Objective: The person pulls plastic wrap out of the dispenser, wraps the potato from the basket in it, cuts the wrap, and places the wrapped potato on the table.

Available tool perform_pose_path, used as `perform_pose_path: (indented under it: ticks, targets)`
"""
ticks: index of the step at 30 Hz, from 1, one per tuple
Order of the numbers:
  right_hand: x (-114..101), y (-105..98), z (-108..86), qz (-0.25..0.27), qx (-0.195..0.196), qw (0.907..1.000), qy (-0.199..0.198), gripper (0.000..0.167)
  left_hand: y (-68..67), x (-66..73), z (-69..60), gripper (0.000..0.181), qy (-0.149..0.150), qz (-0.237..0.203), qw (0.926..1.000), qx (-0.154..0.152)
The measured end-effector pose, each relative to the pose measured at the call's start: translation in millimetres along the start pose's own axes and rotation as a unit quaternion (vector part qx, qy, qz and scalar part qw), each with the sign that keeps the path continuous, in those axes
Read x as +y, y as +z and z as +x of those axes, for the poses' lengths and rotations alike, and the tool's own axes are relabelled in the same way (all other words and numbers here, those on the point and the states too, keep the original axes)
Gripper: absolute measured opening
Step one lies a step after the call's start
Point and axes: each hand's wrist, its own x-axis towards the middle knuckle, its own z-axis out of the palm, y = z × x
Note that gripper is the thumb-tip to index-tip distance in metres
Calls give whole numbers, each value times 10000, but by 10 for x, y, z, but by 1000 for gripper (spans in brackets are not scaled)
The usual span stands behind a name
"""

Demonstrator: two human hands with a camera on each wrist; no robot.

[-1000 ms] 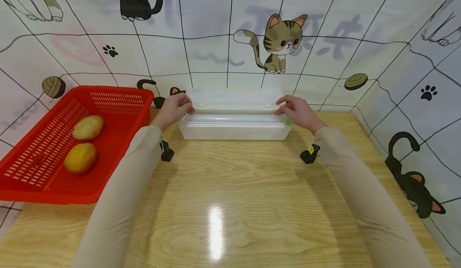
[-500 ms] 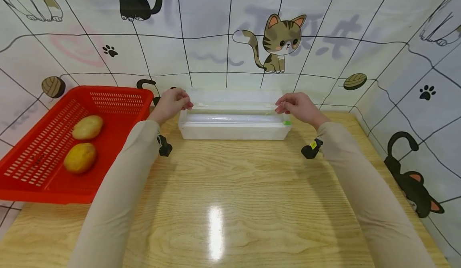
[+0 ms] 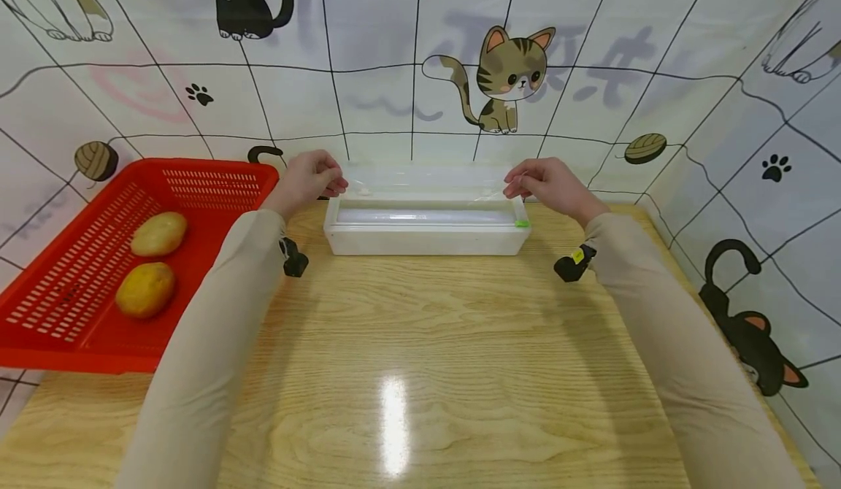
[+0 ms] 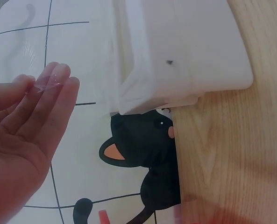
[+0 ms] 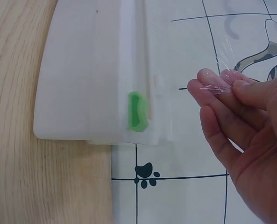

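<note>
A white cling film dispenser [image 3: 427,242] lies lengthwise at the back of the table, its lid up and a film roll [image 3: 427,217] inside. At its right end is a green slide cutter [image 5: 137,112]. My left hand [image 3: 307,184] pinches one corner of the clear cling film [image 4: 48,87] between thumb and fingers, above the dispenser's left end. Beyond the right end, my right hand [image 3: 550,188] pinches the other corner, where the film bunches into creases. Between the hands the film is nearly invisible in the head view.
On the left a red plastic basket [image 3: 217,255] holds a pale potato [image 3: 159,233] and a yellower one [image 3: 146,289]. Close behind the dispenser rises a wall covering [image 3: 381,95] printed with cats. The wooden table [image 3: 420,343] stretches in front.
Both hands have risen from the dispenser's opening and spread slightly apart, drawing the film's edge up and back. The dispenser and basket have stayed in place.
</note>
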Motion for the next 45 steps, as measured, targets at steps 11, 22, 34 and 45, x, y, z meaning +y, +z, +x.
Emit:
perform_pose_path:
  ticks: [11,22,34,45]
  targets:
    - [-151,-85,1,86,34,9999,-97,21,-132,73,-16,18,97,-96,9999,-33]
    - [-297,-139,-21,249,280,9992,160,22,-229,209,-42,16,76,-222,9997,-88]
    - [-436,-285,-40,195,390,9987,271,24,-336,409,-9,20,113,1,9998,-154]
    - [-532,-364,-29,263,365,9989,162,24,-425,532,-9,21,296,308,9990,-138]
